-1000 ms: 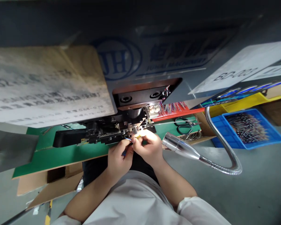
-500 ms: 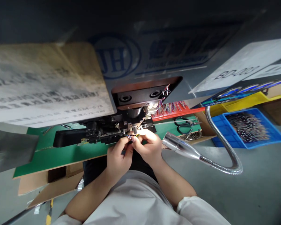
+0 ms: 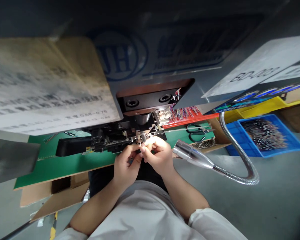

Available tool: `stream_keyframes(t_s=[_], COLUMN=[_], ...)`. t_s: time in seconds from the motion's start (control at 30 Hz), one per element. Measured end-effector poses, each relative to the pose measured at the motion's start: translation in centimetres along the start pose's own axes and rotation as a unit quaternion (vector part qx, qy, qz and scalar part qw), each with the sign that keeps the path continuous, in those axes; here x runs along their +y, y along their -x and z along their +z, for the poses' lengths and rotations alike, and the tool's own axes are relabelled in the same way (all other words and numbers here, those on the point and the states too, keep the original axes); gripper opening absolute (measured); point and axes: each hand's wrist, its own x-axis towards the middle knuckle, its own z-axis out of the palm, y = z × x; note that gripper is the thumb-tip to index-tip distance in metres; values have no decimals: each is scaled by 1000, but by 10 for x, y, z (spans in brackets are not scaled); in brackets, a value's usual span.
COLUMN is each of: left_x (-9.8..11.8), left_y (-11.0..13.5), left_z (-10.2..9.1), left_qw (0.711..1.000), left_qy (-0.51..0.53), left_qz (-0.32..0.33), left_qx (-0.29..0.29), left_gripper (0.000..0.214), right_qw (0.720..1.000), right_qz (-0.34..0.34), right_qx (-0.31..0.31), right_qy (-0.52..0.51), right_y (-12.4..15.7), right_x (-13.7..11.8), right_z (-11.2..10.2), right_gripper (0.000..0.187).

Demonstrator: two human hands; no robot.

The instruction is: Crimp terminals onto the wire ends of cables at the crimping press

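Close in front of the machine's pressing head [image 3: 143, 119], my left hand [image 3: 127, 165] and my right hand [image 3: 160, 156] meet fingertip to fingertip. Both are closed in a pinch on thin wires [image 3: 140, 144], of which only a small pale bit shows between the fingers. My right index finger lies right beside the small metal tooling [image 3: 143, 136] under the head. Whether the wire ends touch that tooling is hidden by the fingers.
A silver gooseneck lamp [image 3: 193, 156] curves in at the right. Scissors [image 3: 197, 132] lie on the green table [image 3: 72, 166], near a red tray [image 3: 190, 122] of coloured wires. A blue bin [image 3: 287, 146] full of wires stands farther right. The grey machine body [image 3: 165, 33] hangs overhead.
The coloured wires that showed between my fingertips are now mostly hidden. My fingertips have shifted slightly closer together and my hands stay at the pressing head.
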Motion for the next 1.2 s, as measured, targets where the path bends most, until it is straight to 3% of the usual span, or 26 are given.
stream_keyframes(t_s=[0.17, 0.33, 0.47, 1.2], left_x=[-1, -2, -2, -2], left_y=[3, 3, 1, 1], left_z=[1, 0, 0, -3], left_qw=[999, 991, 983, 973], left_qy=[-34, -113, -152, -187], left_qz=[29, 66, 95, 122], left_qx=[20, 28, 36, 55], left_gripper=[17, 13, 11, 11], right_qw=[1000, 995, 986, 980], right_qz=[13, -66, -112, -119], right_qx=[-1, 52, 46, 63], right_qy=[-21, 60, 116, 147], right_y=[1, 0, 1, 0], right_x=[0, -3, -1, -2], right_z=[1, 3, 4, 3], right_gripper=[17, 4, 14, 10])
